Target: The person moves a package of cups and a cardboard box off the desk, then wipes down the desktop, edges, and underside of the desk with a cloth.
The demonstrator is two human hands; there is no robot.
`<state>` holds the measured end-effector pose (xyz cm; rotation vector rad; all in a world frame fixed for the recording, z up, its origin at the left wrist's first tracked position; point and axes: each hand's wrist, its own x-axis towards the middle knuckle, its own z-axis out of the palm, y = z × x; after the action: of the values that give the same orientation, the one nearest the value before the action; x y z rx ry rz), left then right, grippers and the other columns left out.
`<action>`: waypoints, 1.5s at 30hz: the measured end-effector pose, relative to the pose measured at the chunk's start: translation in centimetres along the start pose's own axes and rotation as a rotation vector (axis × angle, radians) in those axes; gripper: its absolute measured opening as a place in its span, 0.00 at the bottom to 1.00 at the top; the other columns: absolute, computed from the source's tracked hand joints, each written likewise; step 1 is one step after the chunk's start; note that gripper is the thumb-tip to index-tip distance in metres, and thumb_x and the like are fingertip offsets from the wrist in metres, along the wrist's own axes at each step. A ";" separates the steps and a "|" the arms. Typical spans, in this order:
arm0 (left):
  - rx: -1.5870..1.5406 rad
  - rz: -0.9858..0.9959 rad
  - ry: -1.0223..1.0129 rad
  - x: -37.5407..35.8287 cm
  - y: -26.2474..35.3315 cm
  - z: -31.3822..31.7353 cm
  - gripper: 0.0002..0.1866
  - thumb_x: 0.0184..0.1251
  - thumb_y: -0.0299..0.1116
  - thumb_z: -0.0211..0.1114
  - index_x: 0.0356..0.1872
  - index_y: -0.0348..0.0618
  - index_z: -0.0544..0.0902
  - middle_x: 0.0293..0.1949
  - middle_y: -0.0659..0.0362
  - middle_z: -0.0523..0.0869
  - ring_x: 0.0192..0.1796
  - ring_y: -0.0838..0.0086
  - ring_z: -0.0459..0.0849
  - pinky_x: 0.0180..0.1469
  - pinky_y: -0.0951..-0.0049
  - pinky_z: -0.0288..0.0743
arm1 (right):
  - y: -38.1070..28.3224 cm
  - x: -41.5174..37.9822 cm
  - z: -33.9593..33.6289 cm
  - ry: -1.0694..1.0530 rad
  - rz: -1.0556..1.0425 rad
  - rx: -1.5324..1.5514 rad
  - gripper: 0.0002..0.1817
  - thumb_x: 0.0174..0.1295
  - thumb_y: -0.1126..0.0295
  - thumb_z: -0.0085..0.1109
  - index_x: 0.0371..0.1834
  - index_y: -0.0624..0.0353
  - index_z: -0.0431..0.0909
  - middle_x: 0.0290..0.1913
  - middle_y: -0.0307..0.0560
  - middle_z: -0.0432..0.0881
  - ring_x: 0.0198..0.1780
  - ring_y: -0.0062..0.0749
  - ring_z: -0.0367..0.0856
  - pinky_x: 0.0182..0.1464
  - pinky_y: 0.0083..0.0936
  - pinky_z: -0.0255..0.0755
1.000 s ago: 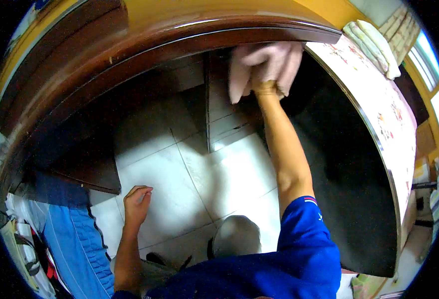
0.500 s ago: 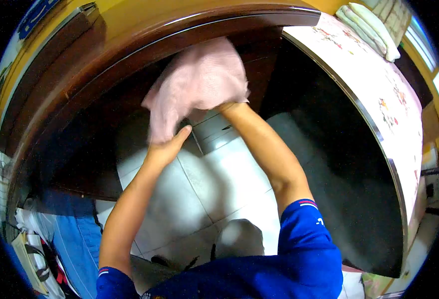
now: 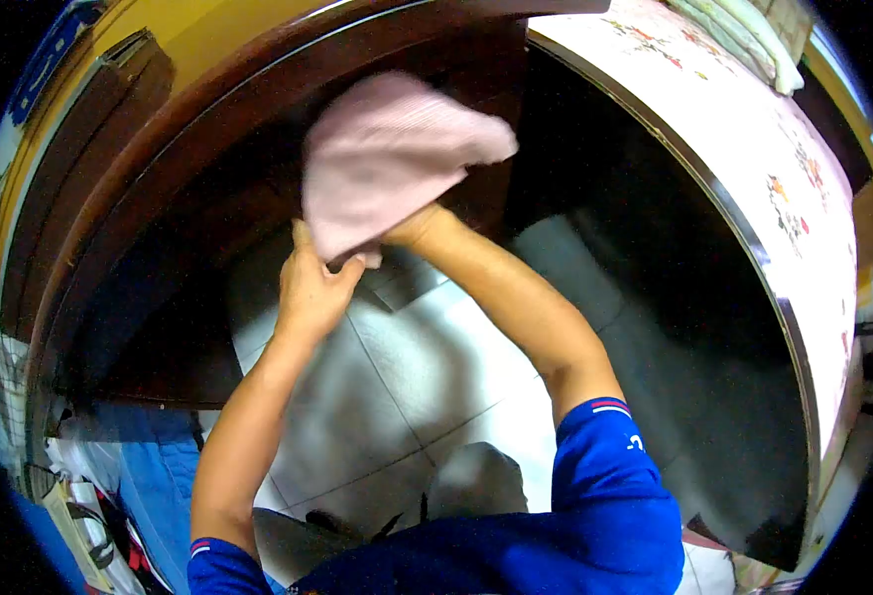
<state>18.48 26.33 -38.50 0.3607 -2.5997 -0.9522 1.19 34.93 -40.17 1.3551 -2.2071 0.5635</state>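
A pink cloth [image 3: 387,159], slightly blurred, hangs bunched in front of the dark wooden furniture [image 3: 208,169]. My left hand [image 3: 319,283] grips its lower left corner between thumb and fingers. Close to the cloth's lower edge is my right hand [image 3: 419,226]; its fingers are hidden behind or under the fabric, so their grip does not show. Both forearms reach forward over the tiled floor.
On the right, a bed or table with a floral cover [image 3: 744,129] has a dark side panel [image 3: 655,297]. Folded cloths [image 3: 744,40] lie at its far end. Blue fabric [image 3: 169,496] and bags are at the lower left. White tiles [image 3: 377,377] lie below.
The cloth has swung and changed shape, its right end now sticking out to the right. My right hand has moved left and slightly down, closer to my left hand.
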 end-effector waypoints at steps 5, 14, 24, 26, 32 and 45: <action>-0.071 -0.008 -0.090 0.1 -0.6 -0.6 0.38 0.56 0.37 0.74 0.63 0.26 0.66 0.53 0.39 0.82 0.52 0.58 0.85 0.55 0.65 0.79 | 6.2 -2.0 1.9 0.801 0.076 -0.470 0.09 0.57 0.59 0.61 0.28 0.52 0.82 0.31 0.37 0.81 0.31 0.27 0.79 0.32 0.28 0.75; -0.037 -0.091 0.009 -0.4 1.0 0.2 0.48 0.55 0.36 0.75 0.68 0.20 0.54 0.61 0.34 0.73 0.61 0.53 0.79 0.58 0.62 0.78 | 6.3 -2.3 -0.1 0.362 0.238 -0.528 0.12 0.65 0.60 0.55 0.45 0.52 0.82 0.46 0.46 0.83 0.51 0.29 0.79 0.51 0.29 0.74; -0.151 -0.087 -0.120 -0.3 -0.8 -1.0 0.46 0.53 0.26 0.72 0.72 0.30 0.56 0.61 0.44 0.76 0.59 0.61 0.81 0.55 0.67 0.79 | 3.7 -1.8 1.7 0.297 0.175 -0.090 0.14 0.65 0.60 0.54 0.47 0.54 0.81 0.47 0.49 0.83 0.52 0.36 0.78 0.53 0.36 0.71; -0.227 -0.200 -0.175 -0.3 -0.2 -1.4 0.54 0.54 0.24 0.71 0.75 0.26 0.41 0.72 0.38 0.63 0.67 0.53 0.74 0.56 0.66 0.79 | 5.6 -2.2 -0.2 0.303 0.305 -0.151 0.14 0.65 0.60 0.54 0.47 0.54 0.81 0.47 0.50 0.83 0.52 0.38 0.78 0.53 0.38 0.71; -0.255 -0.187 -0.168 -0.4 -1.4 -0.8 0.51 0.54 0.20 0.66 0.76 0.27 0.42 0.72 0.40 0.63 0.68 0.54 0.73 0.60 0.66 0.77 | -0.1 -2.4 1.5 0.263 0.221 -0.267 0.15 0.65 0.60 0.54 0.48 0.56 0.80 0.48 0.51 0.82 0.53 0.42 0.77 0.55 0.42 0.69; -0.569 -0.116 -0.344 -0.9 -1.7 -3.2 0.53 0.49 0.08 0.53 0.78 0.37 0.37 0.81 0.46 0.38 0.76 0.53 0.63 0.71 0.60 0.65 | 5.5 -5.4 1.3 0.483 0.700 -0.218 0.17 0.65 0.60 0.53 0.51 0.58 0.79 0.50 0.55 0.82 0.54 0.53 0.76 0.57 0.52 0.66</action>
<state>20.80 23.50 -37.55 0.2066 -2.4524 -1.8679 -1.92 40.31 -44.94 0.2579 -2.1951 0.7611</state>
